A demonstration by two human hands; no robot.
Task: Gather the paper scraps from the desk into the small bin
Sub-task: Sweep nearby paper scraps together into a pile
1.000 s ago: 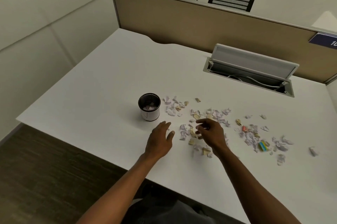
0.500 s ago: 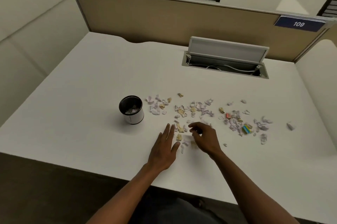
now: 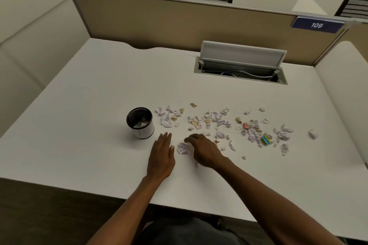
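Paper scraps [image 3: 217, 123], crumpled, mostly pale lilac-white with some tan and a few bright bits, strewn across desk [image 3: 83, 105] at 3 o'clock of small bin [image 3: 140, 123]. Left hand [image 3: 161, 155] flat, fingers straight, at 5 o'clock of bin; right hand [image 3: 203, 150] curled over small heap [image 3: 184, 148], grip impossible to tell.
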